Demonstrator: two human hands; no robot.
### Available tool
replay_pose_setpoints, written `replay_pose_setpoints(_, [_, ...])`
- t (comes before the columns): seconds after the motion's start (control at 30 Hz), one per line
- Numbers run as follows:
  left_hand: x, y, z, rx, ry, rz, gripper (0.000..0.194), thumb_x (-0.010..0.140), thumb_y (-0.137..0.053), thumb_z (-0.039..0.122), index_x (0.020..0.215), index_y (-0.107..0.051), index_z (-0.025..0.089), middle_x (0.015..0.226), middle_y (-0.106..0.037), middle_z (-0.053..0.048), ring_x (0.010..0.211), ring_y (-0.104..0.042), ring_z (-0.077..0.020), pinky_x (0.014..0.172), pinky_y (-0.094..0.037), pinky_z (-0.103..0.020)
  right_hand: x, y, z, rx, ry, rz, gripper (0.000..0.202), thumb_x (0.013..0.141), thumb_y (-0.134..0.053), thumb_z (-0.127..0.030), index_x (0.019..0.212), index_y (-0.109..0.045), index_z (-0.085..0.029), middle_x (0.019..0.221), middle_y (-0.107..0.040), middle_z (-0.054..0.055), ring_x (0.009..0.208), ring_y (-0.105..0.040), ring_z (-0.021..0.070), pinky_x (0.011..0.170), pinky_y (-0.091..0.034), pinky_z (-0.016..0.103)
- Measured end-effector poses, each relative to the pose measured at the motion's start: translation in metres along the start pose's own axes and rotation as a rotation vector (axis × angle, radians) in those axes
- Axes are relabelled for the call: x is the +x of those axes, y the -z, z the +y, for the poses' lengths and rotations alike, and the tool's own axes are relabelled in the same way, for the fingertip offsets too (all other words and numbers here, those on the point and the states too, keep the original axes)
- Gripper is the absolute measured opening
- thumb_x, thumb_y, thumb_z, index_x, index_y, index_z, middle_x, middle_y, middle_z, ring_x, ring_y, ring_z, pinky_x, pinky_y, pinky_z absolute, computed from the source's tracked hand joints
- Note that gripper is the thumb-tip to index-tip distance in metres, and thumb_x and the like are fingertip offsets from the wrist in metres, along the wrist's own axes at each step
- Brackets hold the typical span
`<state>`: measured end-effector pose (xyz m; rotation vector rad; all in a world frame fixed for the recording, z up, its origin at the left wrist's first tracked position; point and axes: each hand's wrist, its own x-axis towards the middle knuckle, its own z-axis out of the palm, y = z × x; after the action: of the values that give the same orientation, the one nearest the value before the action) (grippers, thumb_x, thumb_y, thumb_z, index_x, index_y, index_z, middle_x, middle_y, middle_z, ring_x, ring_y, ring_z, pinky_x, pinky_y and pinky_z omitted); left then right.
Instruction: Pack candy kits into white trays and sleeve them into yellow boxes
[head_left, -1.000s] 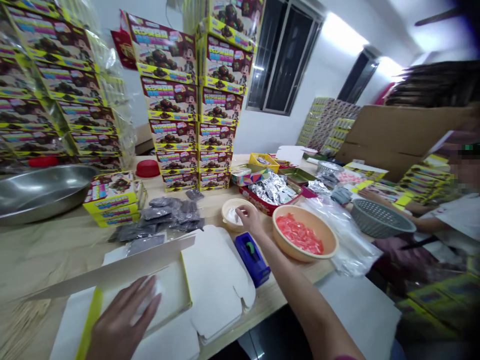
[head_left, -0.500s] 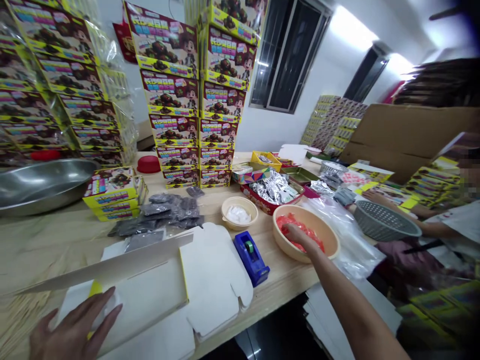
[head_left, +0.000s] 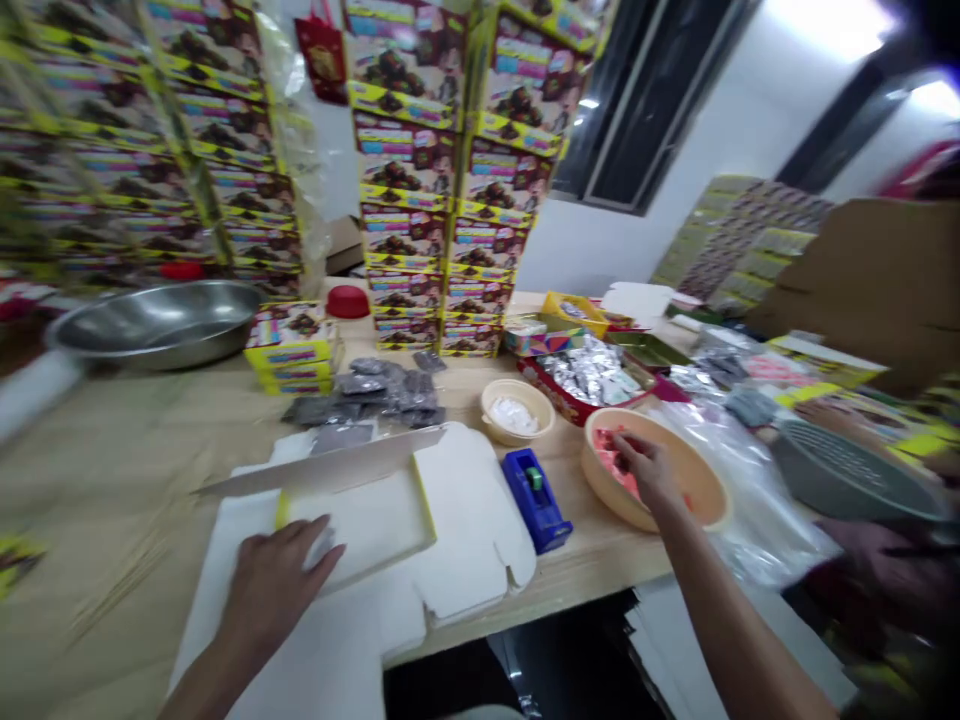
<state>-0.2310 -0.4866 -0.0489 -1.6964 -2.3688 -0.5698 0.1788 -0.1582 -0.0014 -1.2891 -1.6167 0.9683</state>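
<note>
An unfolded white carton (head_left: 465, 530) with yellow inner edges lies on the table before me. At the left end of its tray part is my left hand (head_left: 281, 570), thumb and fingers curved around a small clear packet (head_left: 322, 545) that is blurred. My right hand (head_left: 645, 465) reaches into a cream bowl (head_left: 705, 490) of small red packets (head_left: 606, 445). Its fingers are pinched together on what looks like one red packet, partly hidden by the fingers. Between carton and bowl stands a blue tape dispenser (head_left: 536, 500). Behind it sits a small cream bowl (head_left: 517, 392) with white contents.
Dark grey sachets (head_left: 386, 390) lie behind the carton, near a short stack of printed boxes (head_left: 292, 350) and a steel basin (head_left: 157, 325). A red tray (head_left: 559, 385) holds silver sachets. Clear plastic bags (head_left: 772, 500) and a grey basket (head_left: 847, 470) are at right.
The view has swung left, so everything sits further right. My right hand has lifted slightly within the bowl and its fingers now pinch. My left hand remains at the carton's left end.
</note>
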Motion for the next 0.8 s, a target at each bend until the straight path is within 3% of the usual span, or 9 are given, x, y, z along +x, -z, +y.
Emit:
replay_pose_setpoints(0.1, [0.002,0.009,0.013,-0.042,0.129,-0.107,0.037,0.081,-0.053,0.035,0.113,-0.058,0.016,0.103,-0.069,-0.011,0.094,-0.064,-0.0258,0.091,-0.041,-0.046,-0.029,-0.056,-0.037,0.172,0.063,-0.142,0.03,0.074,-0.065,-0.044,0.083,-0.067,-0.016,0.061,-0.057,0.002,0.048,-0.045,0.0101,0.043,-0.032,0.023])
replay_pose_setpoints(0.2, [0.003,0.015,0.017,-0.121,0.254,-0.149,0.059,0.074,-0.063,0.034,0.127,-0.045,0.014,0.103,-0.068,-0.01,0.097,-0.062,-0.0248,0.096,-0.037,-0.045,-0.07,-0.129,-0.079,0.184,0.113,-0.489,0.028,0.08,-0.06,-0.042,0.087,-0.069,-0.015,0.063,-0.06,0.005,0.047,-0.045,0.0117,0.041,-0.033,0.025])
replay_pose_setpoints(0.3, [0.002,0.02,0.02,-0.187,0.329,-0.163,0.076,0.07,-0.067,0.029,0.135,-0.032,0.011,0.1,-0.067,-0.01,0.098,-0.061,-0.0247,0.096,-0.036,-0.044,-0.116,-0.204,-0.117,0.081,0.299,-0.825,0.025,0.087,-0.051,-0.035,0.087,-0.069,-0.018,0.074,-0.064,0.005,0.049,-0.049,0.0107,0.046,-0.038,0.025])
replay_pose_setpoints(0.4, [0.002,0.02,0.022,-0.24,0.342,-0.151,0.083,0.067,-0.067,0.026,0.137,-0.024,0.01,0.104,-0.066,-0.012,0.101,-0.06,-0.0254,0.096,-0.035,-0.044,-0.147,-0.268,-0.139,-0.124,0.604,-0.93,0.022,0.086,-0.047,-0.019,0.083,-0.069,-0.018,0.079,-0.063,0.005,0.066,-0.057,0.0134,0.063,-0.043,0.026])
replay_pose_setpoints(0.5, [0.002,0.017,0.022,-0.269,0.332,-0.14,0.084,0.065,-0.064,0.019,0.136,-0.021,0.009,0.11,-0.064,-0.014,0.104,-0.059,-0.0258,0.099,-0.032,-0.046,-0.16,-0.309,-0.146,-0.376,0.756,-0.975,0.018,0.076,-0.051,-0.007,0.081,-0.066,-0.015,0.08,-0.063,0.008,0.072,-0.058,0.0171,0.066,-0.041,0.027])
replay_pose_setpoints(0.57, [0.003,0.016,0.02,-0.266,0.323,-0.151,0.083,0.064,-0.062,0.014,0.136,-0.021,0.009,0.112,-0.064,-0.014,0.105,-0.06,-0.026,0.1,-0.03,-0.047,-0.162,-0.32,-0.146,-0.423,0.75,-1.043,0.019,0.067,-0.057,-0.005,0.083,-0.064,-0.014,0.079,-0.064,0.008,0.071,-0.058,0.0181,0.062,-0.04,0.026])
replay_pose_setpoints(0.63, [0.002,0.015,0.019,-0.25,0.323,-0.156,0.079,0.065,-0.06,0.014,0.135,-0.024,0.01,0.109,-0.065,-0.013,0.103,-0.06,-0.0261,0.099,-0.031,-0.047,-0.161,-0.315,-0.145,-0.362,0.676,-1.051,0.027,0.063,-0.062,-0.007,0.089,-0.063,-0.014,0.082,-0.065,0.007,0.068,-0.058,0.017,0.06,-0.04,0.025])
replay_pose_setpoints(0.73, [0.001,0.018,0.019,-0.234,0.272,-0.154,0.065,0.069,-0.06,0.018,0.13,-0.038,0.014,0.105,-0.066,-0.011,0.102,-0.06,-0.0258,0.097,-0.033,-0.047,-0.153,-0.275,-0.143,-0.182,0.519,-0.963,0.024,0.07,-0.063,-0.015,0.094,-0.063,-0.017,0.085,-0.066,0.005,0.056,-0.054,0.0128,0.055,-0.041,0.025])
replay_pose_setpoints(0.8, [0.0,0.02,0.018,-0.225,0.236,-0.157,0.051,0.07,-0.059,0.017,0.12,-0.05,0.017,0.105,-0.066,-0.011,0.102,-0.059,-0.0253,0.097,-0.033,-0.046,-0.14,-0.236,-0.141,-0.038,0.484,-0.773,0.01,0.078,-0.06,-0.022,0.086,-0.064,-0.019,0.078,-0.065,0.004,0.053,-0.053,0.0131,0.053,-0.043,0.027])
